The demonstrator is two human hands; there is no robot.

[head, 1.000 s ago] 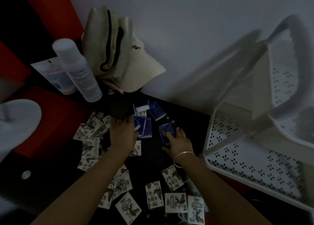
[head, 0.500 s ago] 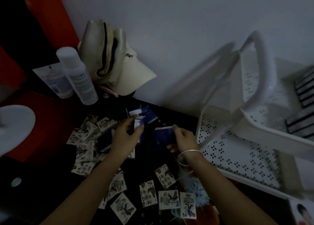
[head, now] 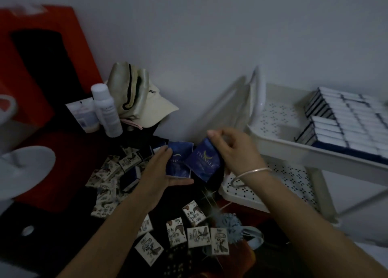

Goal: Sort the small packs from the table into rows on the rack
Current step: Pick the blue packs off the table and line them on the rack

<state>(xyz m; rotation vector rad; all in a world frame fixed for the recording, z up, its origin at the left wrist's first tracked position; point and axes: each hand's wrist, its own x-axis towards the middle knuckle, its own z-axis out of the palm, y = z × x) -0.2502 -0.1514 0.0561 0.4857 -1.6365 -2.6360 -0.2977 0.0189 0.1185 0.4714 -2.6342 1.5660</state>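
Versus half a second earlier, the blue pack [head: 180, 162] and the second pack [head: 202, 163] are being held higher above the desk [head: 172, 206] and nearly touching (printed faces now showing). The left grip [head: 156, 172] is clasping the blue pack, thumb beneath. The right grip [head: 235, 151] is pinching the tilted second pack by its top edge, beside the rack [head: 294, 150], where sorted rows [head: 346, 120] are standing.

I get just one wide-angle view, from the head, facing forward and down at close range over the table [head: 63, 172], the left hand [head: 159, 172] and right hand [head: 237, 151] at frame centre, forearms entering from the bottom edge, wall [head: 210, 46] across the upper half, rack [head: 294, 149] at the right edge.
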